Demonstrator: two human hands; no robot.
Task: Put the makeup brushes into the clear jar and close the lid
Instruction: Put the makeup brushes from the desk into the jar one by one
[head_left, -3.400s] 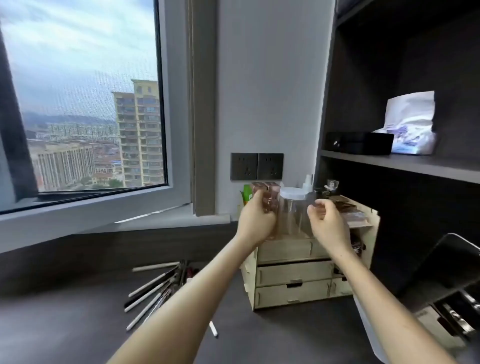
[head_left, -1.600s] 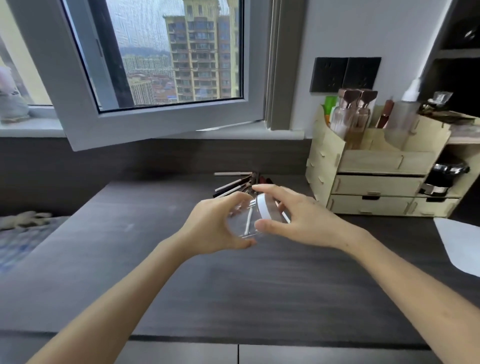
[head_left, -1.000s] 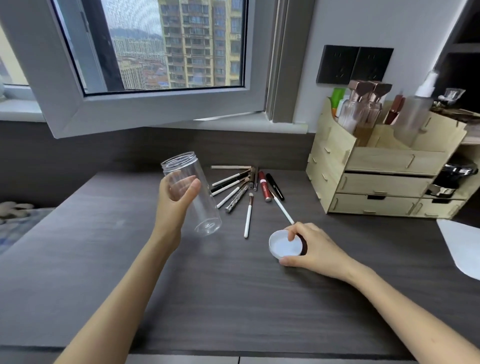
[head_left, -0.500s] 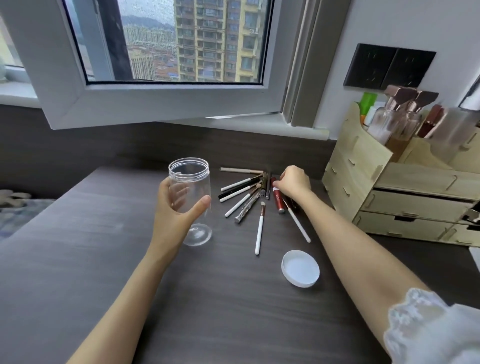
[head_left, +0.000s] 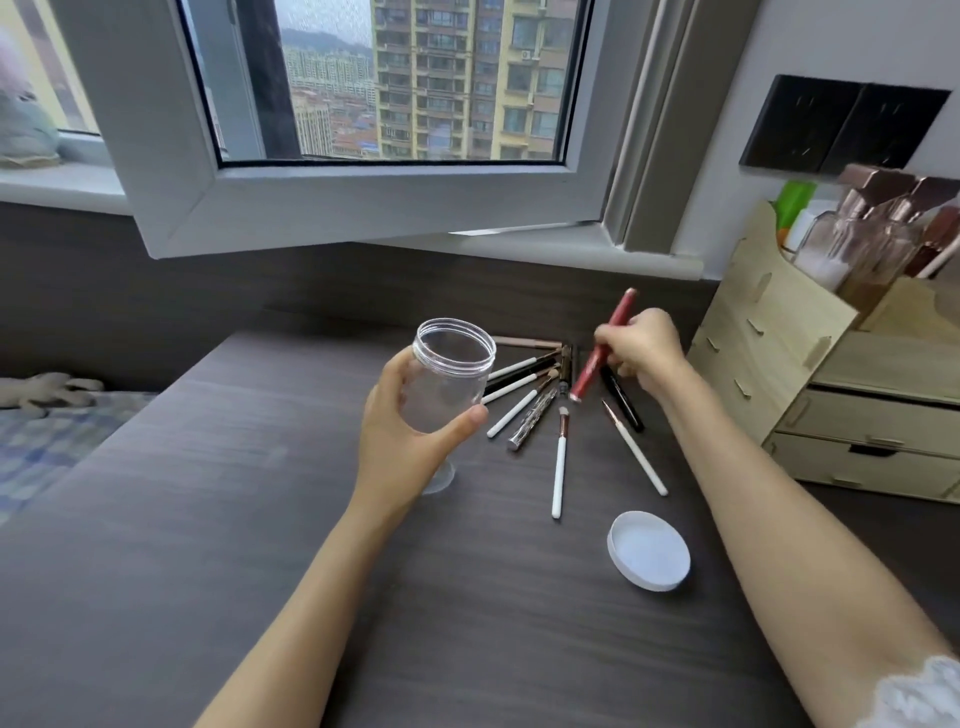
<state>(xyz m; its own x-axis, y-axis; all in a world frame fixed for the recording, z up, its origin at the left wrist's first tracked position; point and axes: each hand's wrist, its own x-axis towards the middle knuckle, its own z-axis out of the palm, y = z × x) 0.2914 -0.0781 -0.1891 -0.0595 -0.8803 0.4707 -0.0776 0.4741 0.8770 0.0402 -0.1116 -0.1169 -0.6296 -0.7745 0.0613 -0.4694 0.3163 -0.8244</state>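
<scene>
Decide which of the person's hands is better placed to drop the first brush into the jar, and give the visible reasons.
The right hand: it already grips the red brush, lifted off the table beside the open clear jar. The left hand is occupied holding that jar.

My left hand (head_left: 400, 441) bare, no ring or watch that I can see, forearm uncovered behind the grip, my right hand (head_left: 641, 351) bare too, forearm uncovered, white lace sleeve edge (head_left: 919, 693) far back from the grip near the elbow
</scene>
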